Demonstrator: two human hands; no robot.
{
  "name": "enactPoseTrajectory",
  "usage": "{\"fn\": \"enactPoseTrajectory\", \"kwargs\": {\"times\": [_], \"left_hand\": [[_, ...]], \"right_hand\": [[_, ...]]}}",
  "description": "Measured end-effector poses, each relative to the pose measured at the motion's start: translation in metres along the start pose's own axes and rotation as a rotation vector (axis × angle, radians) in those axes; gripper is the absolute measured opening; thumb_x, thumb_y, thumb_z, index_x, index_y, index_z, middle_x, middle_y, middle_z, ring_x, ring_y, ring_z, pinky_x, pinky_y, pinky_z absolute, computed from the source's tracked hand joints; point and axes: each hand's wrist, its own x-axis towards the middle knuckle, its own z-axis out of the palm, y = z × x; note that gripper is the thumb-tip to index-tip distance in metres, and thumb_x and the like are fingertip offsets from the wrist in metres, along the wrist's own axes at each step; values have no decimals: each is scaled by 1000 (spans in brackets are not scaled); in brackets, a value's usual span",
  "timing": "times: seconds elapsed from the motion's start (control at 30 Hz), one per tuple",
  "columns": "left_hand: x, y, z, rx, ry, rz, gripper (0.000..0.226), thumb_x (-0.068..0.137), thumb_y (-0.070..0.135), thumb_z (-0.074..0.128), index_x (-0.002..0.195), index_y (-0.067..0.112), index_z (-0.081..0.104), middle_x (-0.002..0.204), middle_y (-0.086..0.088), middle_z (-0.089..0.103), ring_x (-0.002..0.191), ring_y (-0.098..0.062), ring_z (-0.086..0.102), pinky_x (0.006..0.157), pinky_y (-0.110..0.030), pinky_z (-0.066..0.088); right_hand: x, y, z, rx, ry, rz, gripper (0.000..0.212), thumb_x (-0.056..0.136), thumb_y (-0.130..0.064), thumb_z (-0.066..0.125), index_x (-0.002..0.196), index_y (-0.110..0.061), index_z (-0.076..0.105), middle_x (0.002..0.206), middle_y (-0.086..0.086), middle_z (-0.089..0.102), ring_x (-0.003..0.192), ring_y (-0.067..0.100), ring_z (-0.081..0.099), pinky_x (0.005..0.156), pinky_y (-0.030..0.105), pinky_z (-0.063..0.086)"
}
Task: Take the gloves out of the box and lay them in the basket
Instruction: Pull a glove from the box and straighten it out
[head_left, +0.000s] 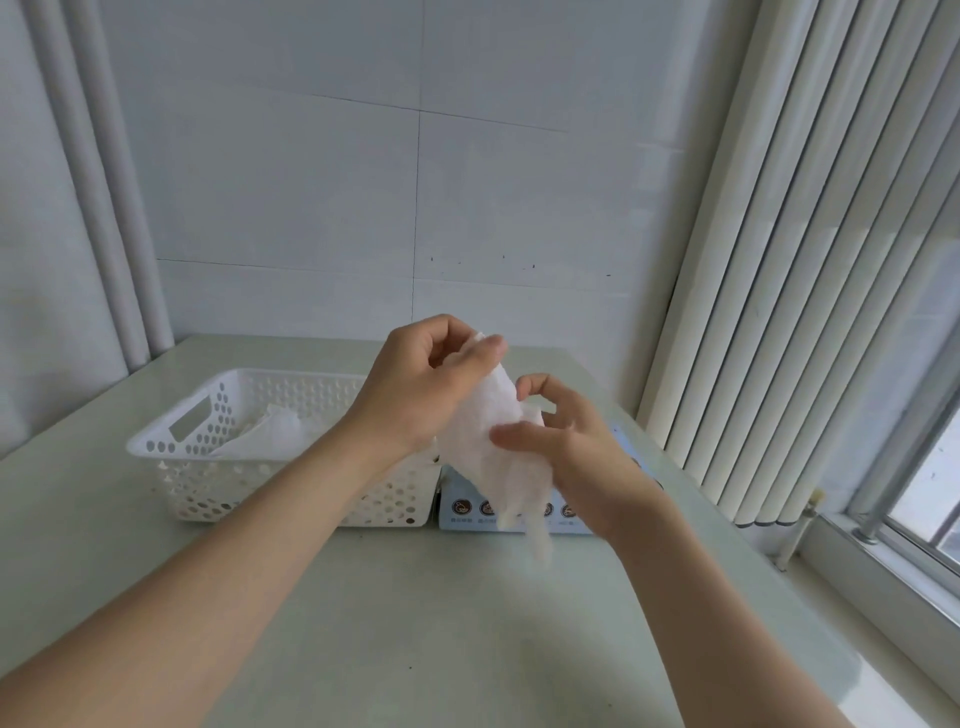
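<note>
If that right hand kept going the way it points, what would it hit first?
The glove that the right hand pinches; beyond it, probably the left hand, though depth is unclear.

Noted bare tabletop (415, 623) free along near side of basket (156, 444) and box (462, 514). Found basket open at left end, right end crossed by left forearm (311, 478); box top screened by glove (488, 426) and right hand (576, 447). Hemmed by wall (311, 208) behind, blinds (779, 260) rightward.
</note>
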Motion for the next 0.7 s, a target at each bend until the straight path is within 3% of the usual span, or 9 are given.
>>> {"fn": "enactPoseTrajectory", "kwargs": {"times": [0.07,0.17,0.3,0.37,0.43,0.5,0.6,0.7], "left_hand": [[2,0,-4,-19,14,27,33,100,44,69,92,12,68,76,1,63,71,-14,58,69,-33,49],[4,-3,-7,-29,62,29,35,102,46,65,97,10,67,68,9,52,65,-11,48,64,-29,43],[6,-6,-10,9,80,-14,37,103,47,62,88,13,64,62,15,42,61,-8,39,64,-25,38],[7,-8,-11,17,97,-36,39,101,49,65,84,14,64,64,11,46,62,-9,42,66,-27,38],[8,-8,-13,19,109,-45,43,97,51,69,86,10,67,68,6,53,64,-10,47,66,-28,40],[9,-6,-16,27,104,-55,46,95,52,71,88,7,69,70,1,55,64,-12,50,64,-26,41],[13,0,-24,29,85,-94,42,96,53,69,81,14,67,66,9,51,63,-8,46,64,-21,40],[18,3,-34,-18,38,-135,37,98,53,67,79,21,67,74,9,53,73,-13,47,75,-30,39]], "right_hand": [[2,0,-1,3,27,-25,39,77,-4,68,115,-7,63,93,18,74,79,35,70,62,36,54],[4,-2,-4,-79,105,-32,38,67,-9,55,101,2,69,81,16,66,71,28,61,61,31,47],[2,-6,-8,-40,115,0,21,68,-10,49,80,7,52,72,11,46,62,25,44,56,27,34],[3,-5,-8,-33,146,34,31,70,-18,52,82,9,47,76,15,41,67,29,41,63,35,32],[3,-3,-9,-70,152,86,50,74,-34,62,94,11,54,80,17,50,72,33,49,70,42,37],[2,-3,-7,-130,113,47,56,81,-41,71,96,11,58,83,14,56,75,28,54,75,41,38],[1,-2,-6,-170,132,-60,44,97,-35,70,93,9,65,81,19,60,74,25,53,74,42,37],[2,-2,-5,-250,151,-118,27,105,-32,66,98,-9,79,90,23,75,77,24,65,72,38,49]]}}
